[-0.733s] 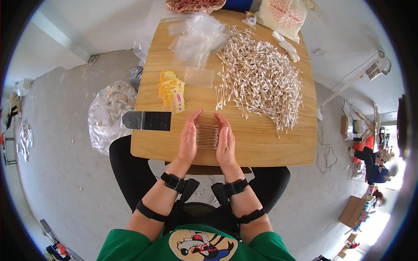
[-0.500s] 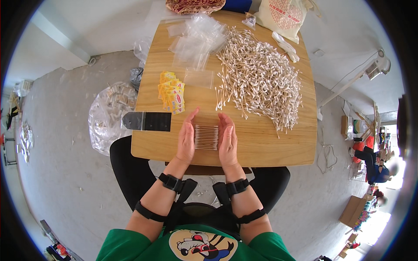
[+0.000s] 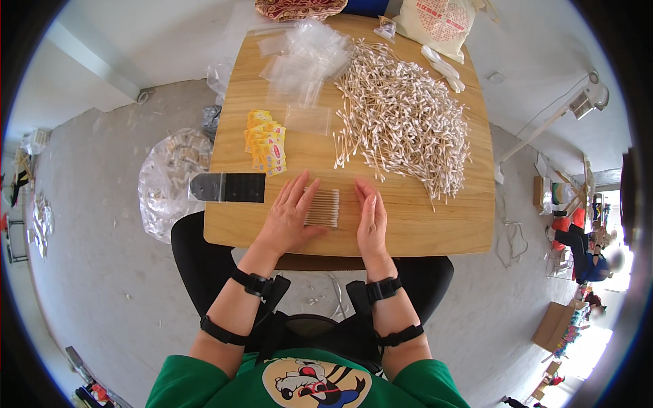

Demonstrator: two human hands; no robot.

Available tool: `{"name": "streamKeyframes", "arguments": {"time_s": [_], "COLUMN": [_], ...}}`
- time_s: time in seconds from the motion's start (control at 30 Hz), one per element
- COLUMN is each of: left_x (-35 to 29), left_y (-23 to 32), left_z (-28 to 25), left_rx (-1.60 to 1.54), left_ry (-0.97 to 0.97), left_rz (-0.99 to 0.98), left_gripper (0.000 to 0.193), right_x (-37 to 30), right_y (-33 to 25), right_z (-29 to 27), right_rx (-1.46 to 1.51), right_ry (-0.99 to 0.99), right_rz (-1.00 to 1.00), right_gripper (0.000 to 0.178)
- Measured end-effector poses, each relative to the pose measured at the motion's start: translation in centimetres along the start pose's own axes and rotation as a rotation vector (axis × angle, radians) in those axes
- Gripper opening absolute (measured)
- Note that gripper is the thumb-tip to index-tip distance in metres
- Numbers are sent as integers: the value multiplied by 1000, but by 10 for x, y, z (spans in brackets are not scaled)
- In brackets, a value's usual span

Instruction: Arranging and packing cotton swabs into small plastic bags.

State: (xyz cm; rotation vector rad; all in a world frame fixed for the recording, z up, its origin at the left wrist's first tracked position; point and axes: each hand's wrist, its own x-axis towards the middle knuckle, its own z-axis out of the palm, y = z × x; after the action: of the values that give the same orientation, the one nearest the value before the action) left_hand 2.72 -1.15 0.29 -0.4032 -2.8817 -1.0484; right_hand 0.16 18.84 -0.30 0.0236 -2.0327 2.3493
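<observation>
A neat row of cotton swabs [image 3: 322, 207] lies side by side on the wooden table in front of me. My left hand [image 3: 289, 214] is palm down over the row's left end, fingers apart, covering part of it. To the right of the row, with a gap between, my right hand [image 3: 371, 216] rests on its edge, fingers stretched out and nothing held. Farther back on the right spreads a big heap of loose cotton swabs [image 3: 408, 115]. Yellow printed packets [image 3: 266, 144] lie overlapped beyond my left hand.
Clear plastic bags [image 3: 306, 58] are piled at the table's back left. A black strip [image 3: 235, 188] lies by the left edge. White gloves [image 3: 442, 68] and a cloth bag [image 3: 435, 27] sit at the back right. On the floor at left stands a filled plastic bag [image 3: 173, 183].
My left hand has turned from upright on its edge to palm down over the swab row's left end. My right hand has moved right, away from the row.
</observation>
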Motion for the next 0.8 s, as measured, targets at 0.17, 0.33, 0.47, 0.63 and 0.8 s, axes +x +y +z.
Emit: {"name": "streamKeyframes", "arguments": {"time_s": [0.17,0.33,0.47,0.63,0.8], "left_x": [-4,-3,-3,-3,-2], "left_y": [2,4,3,4,4], "left_z": [6,10,11,11,10], "left_rx": [239,328,337,331,336], "left_ry": [1,-1,1,-2,-4], "left_rz": [83,91,90,80,79], "left_gripper": [82,67,67,66,64], "right_x": [-25,-32,-31,-30,-29], "right_y": [-14,-20,-20,-21,-18], "right_z": [-10,-8,-5,-3,-4], "right_rx": [-542,-644,-706,-734,-670], "right_ry": [-79,-107,-102,-100,-80], "right_rz": [-214,-312,-345,-364,-308], "right_gripper": [34,27,22,22,22]}}
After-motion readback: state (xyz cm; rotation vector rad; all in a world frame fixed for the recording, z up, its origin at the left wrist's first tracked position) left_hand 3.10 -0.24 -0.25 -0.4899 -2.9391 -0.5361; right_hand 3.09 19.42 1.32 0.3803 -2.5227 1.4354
